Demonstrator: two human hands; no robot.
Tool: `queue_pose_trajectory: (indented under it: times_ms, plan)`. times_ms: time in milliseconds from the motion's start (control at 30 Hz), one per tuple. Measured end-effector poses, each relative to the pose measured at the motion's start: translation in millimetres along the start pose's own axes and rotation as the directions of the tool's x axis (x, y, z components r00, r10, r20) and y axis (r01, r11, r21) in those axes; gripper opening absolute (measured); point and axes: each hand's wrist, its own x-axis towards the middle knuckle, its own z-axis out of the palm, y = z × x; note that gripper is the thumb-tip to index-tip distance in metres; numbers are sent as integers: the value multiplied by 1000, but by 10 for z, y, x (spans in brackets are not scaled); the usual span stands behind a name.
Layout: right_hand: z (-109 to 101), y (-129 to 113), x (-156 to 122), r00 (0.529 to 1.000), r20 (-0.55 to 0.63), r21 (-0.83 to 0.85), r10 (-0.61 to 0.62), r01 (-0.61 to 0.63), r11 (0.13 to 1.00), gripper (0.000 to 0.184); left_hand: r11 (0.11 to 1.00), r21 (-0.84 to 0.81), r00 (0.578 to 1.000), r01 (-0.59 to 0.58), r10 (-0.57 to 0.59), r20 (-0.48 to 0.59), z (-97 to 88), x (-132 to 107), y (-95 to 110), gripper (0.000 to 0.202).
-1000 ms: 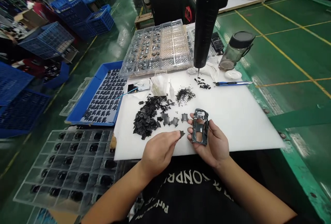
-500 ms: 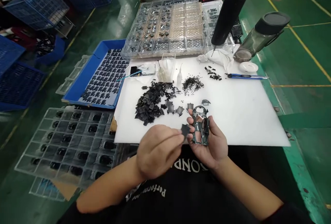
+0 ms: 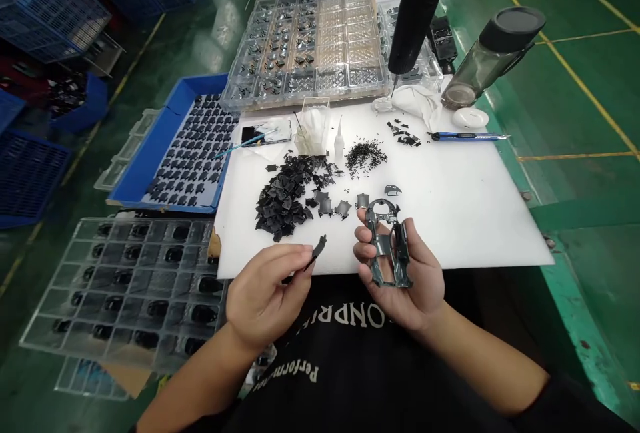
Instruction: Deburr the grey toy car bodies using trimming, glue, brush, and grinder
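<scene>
Between its thumb and fingers, my left hand (image 3: 270,293) pinches a small black plastic panel (image 3: 316,252), seen nearly edge-on just beyond the board's front edge. My right hand (image 3: 413,280) is wrapped round a dark glossy toy car body (image 3: 384,246) with open window and roof gaps, held tilted over the front edge. Close beyond the car body lie a few loose black panels (image 3: 343,209) and a small curved dark piece (image 3: 393,190). A big heap of black panels (image 3: 283,203) is to the left of them.
The white board (image 3: 465,220) also carries tiny black bits (image 3: 367,156), a dropper bottle (image 3: 339,143), a blue knife (image 3: 467,136) and a tumbler (image 3: 493,56). Compartment trays stand behind (image 3: 305,46) and at left (image 3: 125,293); a blue tray (image 3: 173,153) holds rows of panels. A black tube (image 3: 420,13) hangs overhead.
My left hand has drawn away to the left from the car body, and the panel in it has turned edge-on. My right hand still holds the car body. The view has shifted slightly.
</scene>
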Motion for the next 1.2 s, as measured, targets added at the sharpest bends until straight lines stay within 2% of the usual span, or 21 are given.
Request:
queue_pose_trajectory:
  times_ms: [133,200,300,433,600,667,733,833,900,1033,1200]
  plan:
    - [-29,59,5,997,30,-59,-65,67,996,43,974,-159,987,159,-160,5,-30,-55,-36,25]
    - [-45,89,9,996,36,-62,-81,83,995,42,964,-185,980,193,-197,-8,-40,-80,-42,23]
    - [-46,124,15,995,14,-74,-97,98,992,39,977,-146,986,155,-162,-39,-50,-89,-24,19]
    - [-16,154,19,994,-24,-107,-110,106,989,41,991,-98,996,88,-91,-23,-67,-76,20,18]
    - [-18,177,22,991,-29,-139,-130,125,982,39,998,-61,999,13,-9,51,-117,-59,35,25]
    - [-34,187,24,991,-21,-137,-134,130,982,37,998,-35,992,-57,60,111,-132,-18,52,27]
    - [-45,197,25,990,-12,-134,-140,137,982,36,981,24,960,-192,183,212,-125,58,99,27]
    - [-37,204,20,993,-31,-137,-118,113,984,34,877,138,850,-461,391,353,-66,220,221,20]
    - [-22,202,10,994,-65,-136,-83,74,988,35,786,213,783,-581,468,410,-6,325,305,21]
    - [-19,202,-4,993,-98,-141,-63,48,989,38,687,283,712,-670,485,508,98,423,391,22]
    - [-63,238,-7,992,-87,-169,-91,75,983,37,675,267,667,-688,443,599,155,394,399,15]
